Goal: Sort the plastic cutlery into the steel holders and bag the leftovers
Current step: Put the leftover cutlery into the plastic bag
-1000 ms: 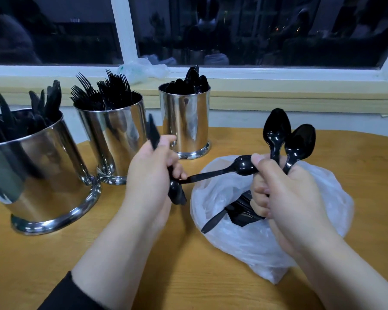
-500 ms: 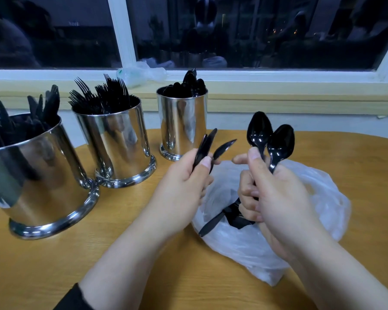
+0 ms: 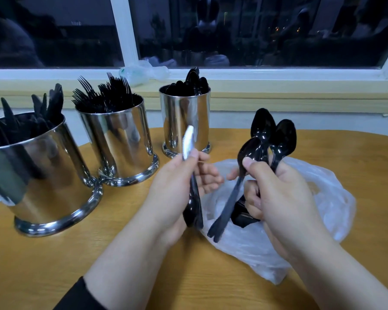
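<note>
both hands full of black cutlery above the bag

now the left hand grips a black plastic piece upright, its top end glinting pale; which kind it is cannot be told. the right hand clasps three black spoons, bowls up, handles poking out below the fist. under it lies a white plastic bag with more dark cutlery inside, on the wooden table. well to the left stand three steel holders: knives nearest, forks in the middle, spoons by the window sill.
</note>
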### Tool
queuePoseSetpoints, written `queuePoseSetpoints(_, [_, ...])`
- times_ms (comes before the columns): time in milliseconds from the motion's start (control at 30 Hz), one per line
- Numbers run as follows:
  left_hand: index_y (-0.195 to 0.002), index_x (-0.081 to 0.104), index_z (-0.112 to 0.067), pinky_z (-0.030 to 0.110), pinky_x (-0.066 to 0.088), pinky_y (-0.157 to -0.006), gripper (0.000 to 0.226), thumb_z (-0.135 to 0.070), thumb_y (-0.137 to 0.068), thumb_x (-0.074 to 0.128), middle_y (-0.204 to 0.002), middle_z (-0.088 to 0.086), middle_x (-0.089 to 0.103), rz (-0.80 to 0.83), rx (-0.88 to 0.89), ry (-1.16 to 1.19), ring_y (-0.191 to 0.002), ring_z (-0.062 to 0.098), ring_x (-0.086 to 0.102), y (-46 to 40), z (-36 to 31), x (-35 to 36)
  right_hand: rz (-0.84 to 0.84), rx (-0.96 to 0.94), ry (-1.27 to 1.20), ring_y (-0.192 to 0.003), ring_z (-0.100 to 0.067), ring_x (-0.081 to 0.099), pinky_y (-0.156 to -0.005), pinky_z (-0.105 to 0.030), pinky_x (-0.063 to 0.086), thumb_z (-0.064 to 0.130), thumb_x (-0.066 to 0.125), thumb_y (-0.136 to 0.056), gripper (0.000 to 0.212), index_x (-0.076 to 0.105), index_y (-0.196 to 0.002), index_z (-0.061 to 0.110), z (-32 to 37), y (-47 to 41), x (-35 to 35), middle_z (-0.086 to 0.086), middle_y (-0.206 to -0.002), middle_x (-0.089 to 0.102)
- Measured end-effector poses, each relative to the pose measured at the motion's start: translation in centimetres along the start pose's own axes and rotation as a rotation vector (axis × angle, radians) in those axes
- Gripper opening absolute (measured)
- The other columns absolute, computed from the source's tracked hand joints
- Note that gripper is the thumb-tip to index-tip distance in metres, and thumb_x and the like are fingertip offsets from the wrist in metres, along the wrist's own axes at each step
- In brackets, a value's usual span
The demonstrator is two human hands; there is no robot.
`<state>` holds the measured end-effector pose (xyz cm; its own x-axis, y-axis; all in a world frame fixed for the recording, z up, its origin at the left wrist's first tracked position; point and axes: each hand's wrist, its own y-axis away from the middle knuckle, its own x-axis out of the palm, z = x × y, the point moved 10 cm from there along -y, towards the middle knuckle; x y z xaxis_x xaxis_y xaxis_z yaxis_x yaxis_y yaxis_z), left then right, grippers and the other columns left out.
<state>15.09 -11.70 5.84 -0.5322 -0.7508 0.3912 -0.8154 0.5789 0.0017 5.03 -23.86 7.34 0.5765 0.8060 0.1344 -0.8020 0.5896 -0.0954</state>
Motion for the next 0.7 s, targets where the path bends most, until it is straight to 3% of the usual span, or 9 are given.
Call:
queuePoseSetpoints(100, [-0.101, 0.060, -0.011, 0.031, 0.052, -0.064, 0.023, -0.029, -0.109, 0.048, -0.067, 0.005, 0.057, -0.131, -0.004, 0.257, -0.058, 0.019, 0.057, -0.6, 0.1, -1.6, 0.068, 0.027, 0.032, -0.043, -0.015, 0.021, -0.043, -0.027, 0.018, 0.016, 0.050, -0.101, 0.020, 0.052, -0.083, 0.009, -0.2, 0.2, 0.9, -0.015, -0.062, 0.061])
queuePoseSetpoints(267, [-0.097, 0.050, -0.018, 0.027, 0.049, -0.055, 0.025, -0.038, -0.110, 0.043, -0.063, -0.001, 0.045, -0.174, -0.026, 0.501, -0.053, 0.016, 0.049, -0.8, 0.8, -1.5, 0.136, 0.097, 0.164, -0.049, -0.012, 0.028, -0.046, -0.026, 0.023, 0.033, 0.059, -0.099, 0.018, 0.062, -0.087, 0.021, -1.4, 0.6, 1.7, 0.000, -0.059, 0.038])
queuePoseSetpoints(333, [-0.097, 0.048, -0.019, 0.029, 0.049, -0.057, 0.026, -0.040, -0.111, 0.041, -0.063, -0.002, 0.042, -0.179, -0.019, 0.549, -0.053, 0.017, 0.048, -0.7, 0.9, -1.4, 0.231, 0.063, 0.235, -0.046, -0.008, 0.030, -0.048, -0.023, 0.025, 0.032, 0.065, -0.096, 0.027, 0.065, -0.069, 0.036, -1.1, 0.8, 2.8, 0.008, -0.055, 0.038])
queuePoseSetpoints(400, [-0.095, 0.047, -0.020, 0.030, 0.049, -0.061, 0.026, -0.041, -0.110, 0.041, -0.064, -0.002, 0.041, -0.200, -0.010, 0.572, -0.054, 0.017, 0.048, -0.5, 1.0, -1.3, 0.297, -0.001, 0.305, -0.040, -0.002, 0.044, -0.045, -0.011, 0.033, 0.022, 0.071, -0.092, 0.034, 0.065, -0.063, 0.038, -0.5, 1.0, 3.7, 0.020, -0.048, 0.047])
queuePoseSetpoints(467, [-0.095, 0.046, -0.022, 0.029, 0.050, -0.062, 0.027, -0.043, -0.110, 0.040, -0.065, -0.003, 0.041, -0.214, -0.019, 0.584, -0.056, 0.016, 0.048, -0.5, 1.2, -1.2, 0.323, -0.064, 0.359, -0.057, 0.008, 0.062, -0.054, -0.005, 0.042, 0.016, 0.077, -0.086, 0.019, 0.069, -0.084, 0.033, 0.0, 1.3, 4.4, 0.026, -0.060, 0.064])
queuePoseSetpoints(533, [-0.095, 0.046, -0.023, 0.031, 0.051, -0.066, 0.026, -0.044, -0.110, 0.041, -0.067, -0.003, 0.041, -0.213, -0.048, 0.619, -0.058, 0.017, 0.049, -0.4, 1.6, -1.0, 0.306, -0.097, 0.467, -0.086, 0.015, 0.066, -0.072, -0.002, 0.043, 0.018, 0.083, -0.079, 0.034, 0.068, -0.105, 0.034, -0.2, 1.3, 4.5, 0.032, -0.088, 0.072])
queuePoseSetpoints(567, [-0.097, 0.046, -0.023, 0.032, 0.051, -0.067, 0.026, -0.045, -0.110, 0.041, -0.067, -0.003, 0.042, -0.217, -0.064, 0.634, -0.059, 0.017, 0.050, -0.3, 1.8, -1.0, 0.290, -0.113, 0.501, -0.088, 0.017, 0.064, -0.074, -0.001, 0.041, 0.020, 0.085, -0.078, 0.040, 0.066, -0.109, 0.035, -0.1, 1.3, 4.5, 0.035, -0.091, 0.070])
queuePoseSetpoints(700, [-0.098, 0.044, -0.021, 0.031, 0.054, -0.062, 0.024, -0.041, -0.111, 0.040, -0.067, -0.002, 0.043, -0.233, -0.073, 0.648, -0.057, 0.018, 0.051, -0.2, 1.9, -1.2, 0.292, -0.160, 0.603, -0.060, 0.004, 0.056, -0.062, -0.007, 0.038, 0.024, 0.084, -0.079, 0.039, 0.064, -0.110, 0.038, 0.4, 1.5, 4.5, 0.033, -0.059, 0.057])
